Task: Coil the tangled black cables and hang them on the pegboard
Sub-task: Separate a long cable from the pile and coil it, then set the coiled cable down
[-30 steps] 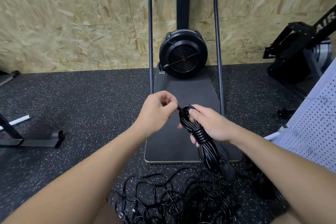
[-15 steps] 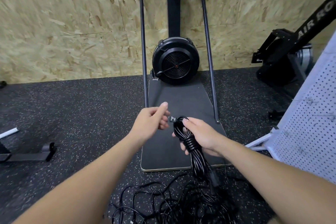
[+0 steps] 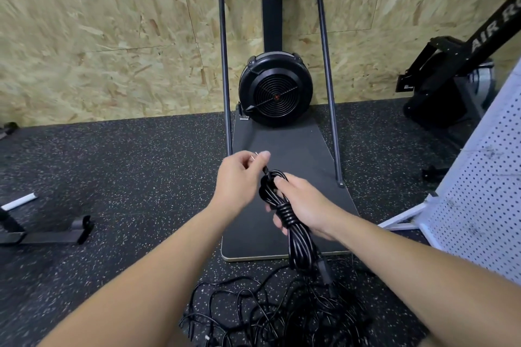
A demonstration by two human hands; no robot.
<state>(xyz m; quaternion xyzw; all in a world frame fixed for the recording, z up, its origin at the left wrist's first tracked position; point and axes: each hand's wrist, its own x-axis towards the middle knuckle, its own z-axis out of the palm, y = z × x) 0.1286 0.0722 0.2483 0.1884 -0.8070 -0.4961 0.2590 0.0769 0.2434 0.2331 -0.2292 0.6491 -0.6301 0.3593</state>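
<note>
right hand [image 3: 306, 205] clenched round coiled cable [image 3: 284, 213], steadying the wraps | left hand [image 3: 242, 176] fingers pinched plug end [image 3: 260, 159] above the loop, likely to tuck it | tangled cables [image 3: 270, 315] on floor | pegboard [image 3: 479, 186] at right, within reach

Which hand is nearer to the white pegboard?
Right. The right hand, gripping the coiled cable, is on the pegboard's side, though well apart from it. The left hand, pinching the plug end, is farther away.
</note>
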